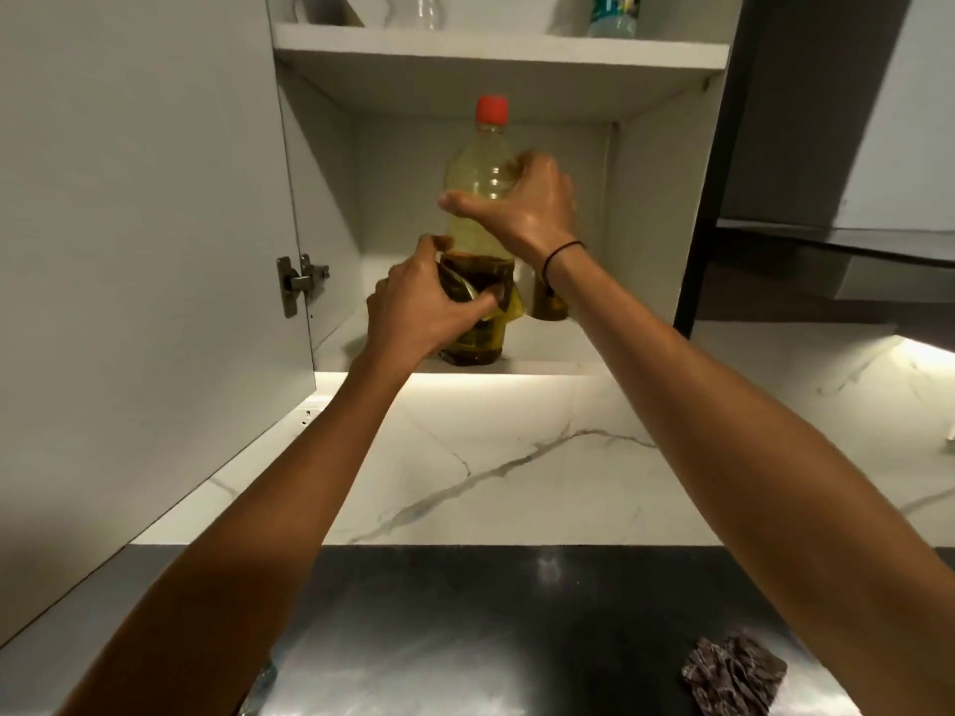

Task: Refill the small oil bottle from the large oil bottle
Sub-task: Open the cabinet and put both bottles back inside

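White cabinet [320,209] fills the upper view, its door swung open to the left, above a marble-veined backsplash [517,457] and a dark, glossy surface [465,638]. Both arms reach up into the lower compartment. The large oil bottle [480,198] — clear plastic, red cap, pale yellow oil — stands upright on the lower shelf [542,348], near its front edge. The right hand [527,204] grips it at the shoulder, thumb across the front, fingers [532,162] curled round the right side. Below that grip, the left hand [418,307] wraps the bottle's lower body, where a dark, crumpled label [478,281] sits; its thumb presses across the label and its fingers go round the left side, out of sight. Just right of the left thumb and beneath the right wrist, a small dark container [550,302] stands farther back on the same shelf — whether it is the small oil bottle I cannot tell. A black band [563,250] circles the right wrist. On the upper shelf [496,49], well above both hands, stand a clear bottle [421,10] and a teal-labelled one [612,12]. A dark patterned cloth [734,674] lies on the surface, low and right of the arms.
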Action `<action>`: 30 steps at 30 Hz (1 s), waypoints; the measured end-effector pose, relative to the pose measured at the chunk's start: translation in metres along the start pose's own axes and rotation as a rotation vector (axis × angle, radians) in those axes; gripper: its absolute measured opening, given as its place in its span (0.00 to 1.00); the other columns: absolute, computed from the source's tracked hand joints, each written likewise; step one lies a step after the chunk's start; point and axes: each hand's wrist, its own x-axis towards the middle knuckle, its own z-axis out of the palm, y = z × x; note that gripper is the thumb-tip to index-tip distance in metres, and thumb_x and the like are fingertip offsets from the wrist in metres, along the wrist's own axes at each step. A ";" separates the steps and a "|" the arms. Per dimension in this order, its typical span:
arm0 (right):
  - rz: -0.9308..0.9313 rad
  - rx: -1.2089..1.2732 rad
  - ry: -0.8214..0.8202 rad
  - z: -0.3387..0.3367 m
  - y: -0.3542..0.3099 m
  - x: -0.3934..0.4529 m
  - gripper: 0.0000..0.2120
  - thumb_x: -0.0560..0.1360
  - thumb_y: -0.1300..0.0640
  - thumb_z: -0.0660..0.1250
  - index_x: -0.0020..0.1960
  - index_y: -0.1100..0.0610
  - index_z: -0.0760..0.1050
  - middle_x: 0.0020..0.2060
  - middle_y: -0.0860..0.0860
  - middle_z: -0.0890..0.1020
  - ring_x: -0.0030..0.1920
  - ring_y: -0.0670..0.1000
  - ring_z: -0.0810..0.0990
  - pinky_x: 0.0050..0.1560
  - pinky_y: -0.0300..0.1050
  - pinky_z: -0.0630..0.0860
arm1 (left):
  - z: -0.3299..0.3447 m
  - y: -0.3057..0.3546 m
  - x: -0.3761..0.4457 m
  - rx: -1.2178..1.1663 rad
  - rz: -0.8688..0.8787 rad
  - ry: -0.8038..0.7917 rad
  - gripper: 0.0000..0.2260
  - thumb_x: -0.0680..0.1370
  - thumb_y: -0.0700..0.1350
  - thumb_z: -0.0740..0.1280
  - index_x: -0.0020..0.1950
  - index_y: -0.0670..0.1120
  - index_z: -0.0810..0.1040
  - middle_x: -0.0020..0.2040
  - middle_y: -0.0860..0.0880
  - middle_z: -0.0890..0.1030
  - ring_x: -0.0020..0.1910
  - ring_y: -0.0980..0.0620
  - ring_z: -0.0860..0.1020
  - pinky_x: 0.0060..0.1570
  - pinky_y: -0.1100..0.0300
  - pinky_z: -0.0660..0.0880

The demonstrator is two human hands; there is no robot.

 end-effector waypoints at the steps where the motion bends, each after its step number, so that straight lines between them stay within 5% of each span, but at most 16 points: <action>1: 0.010 0.002 -0.019 0.009 0.002 0.003 0.39 0.58 0.29 0.79 0.59 0.52 0.75 0.51 0.47 0.82 0.52 0.50 0.81 0.53 0.51 0.82 | 0.003 -0.006 0.002 0.006 -0.025 -0.008 0.39 0.70 0.74 0.72 0.73 0.53 0.70 0.61 0.50 0.84 0.58 0.44 0.84 0.57 0.48 0.81; 10: 0.073 0.018 -0.139 0.060 0.018 0.031 0.40 0.61 0.33 0.80 0.64 0.53 0.72 0.54 0.49 0.79 0.52 0.51 0.79 0.48 0.45 0.78 | 0.025 -0.039 0.038 -0.072 -0.170 -0.115 0.38 0.70 0.73 0.71 0.73 0.52 0.71 0.64 0.48 0.82 0.62 0.42 0.82 0.56 0.50 0.78; 15: 0.163 0.099 -0.303 0.078 0.052 0.023 0.29 0.69 0.39 0.78 0.61 0.55 0.76 0.53 0.53 0.84 0.50 0.51 0.84 0.48 0.45 0.84 | 0.031 -0.051 0.057 -0.190 -0.155 -0.155 0.33 0.75 0.62 0.76 0.76 0.50 0.73 0.67 0.46 0.82 0.64 0.45 0.81 0.64 0.47 0.81; 23: 0.241 -0.123 -0.306 0.099 0.088 0.010 0.09 0.76 0.59 0.74 0.51 0.55 0.74 0.50 0.57 0.81 0.48 0.61 0.83 0.52 0.58 0.84 | 0.069 -0.068 0.070 -0.076 -0.314 0.005 0.12 0.82 0.48 0.73 0.57 0.40 0.85 0.55 0.38 0.85 0.57 0.37 0.82 0.48 0.53 0.73; 30: 0.219 -0.155 -0.391 0.113 0.096 0.004 0.14 0.77 0.61 0.70 0.62 0.61 0.77 0.54 0.61 0.82 0.51 0.63 0.84 0.55 0.59 0.83 | 0.084 -0.070 0.066 -0.001 -0.289 0.129 0.16 0.80 0.53 0.75 0.58 0.41 0.86 0.56 0.41 0.87 0.59 0.39 0.82 0.50 0.55 0.70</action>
